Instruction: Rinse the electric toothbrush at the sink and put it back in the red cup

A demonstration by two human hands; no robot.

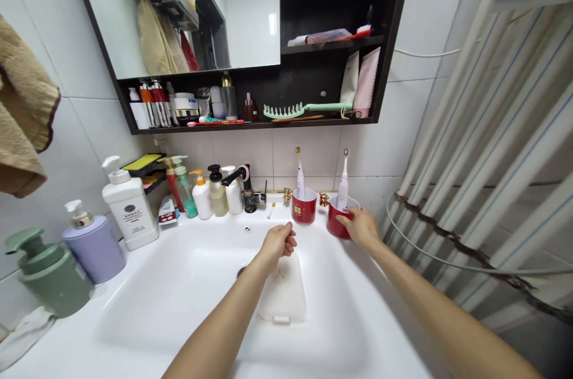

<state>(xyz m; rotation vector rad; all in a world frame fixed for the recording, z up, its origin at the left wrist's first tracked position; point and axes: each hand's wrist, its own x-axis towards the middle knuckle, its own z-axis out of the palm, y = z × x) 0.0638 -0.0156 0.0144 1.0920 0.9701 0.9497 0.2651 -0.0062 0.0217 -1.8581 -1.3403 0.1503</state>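
Note:
My right hand (pixel 362 227) grips the rim of a red cup (pixel 336 225) on the sink's back right ledge, thumb at its near side. A pale electric toothbrush (pixel 343 189) stands upright in that cup. Just left of it is a second red cup (pixel 304 210), with gold marks and another pale electric toothbrush (pixel 300 181) inside. My left hand (pixel 278 242) hovers over the sink with its fingers curled, and I see nothing in them. Below it a whitish translucent plastic box (pixel 283 292) lies in the basin.
The white sink (pixel 179 301) has a black faucet (pixel 249 191) at its back. Several pump bottles (pixel 218 195) line the left ledge. A dark mirror cabinet (pixel 331 77) overhangs the ledge. White folded panels (pixel 501 188) and a hose (pixel 430 256) are at the right.

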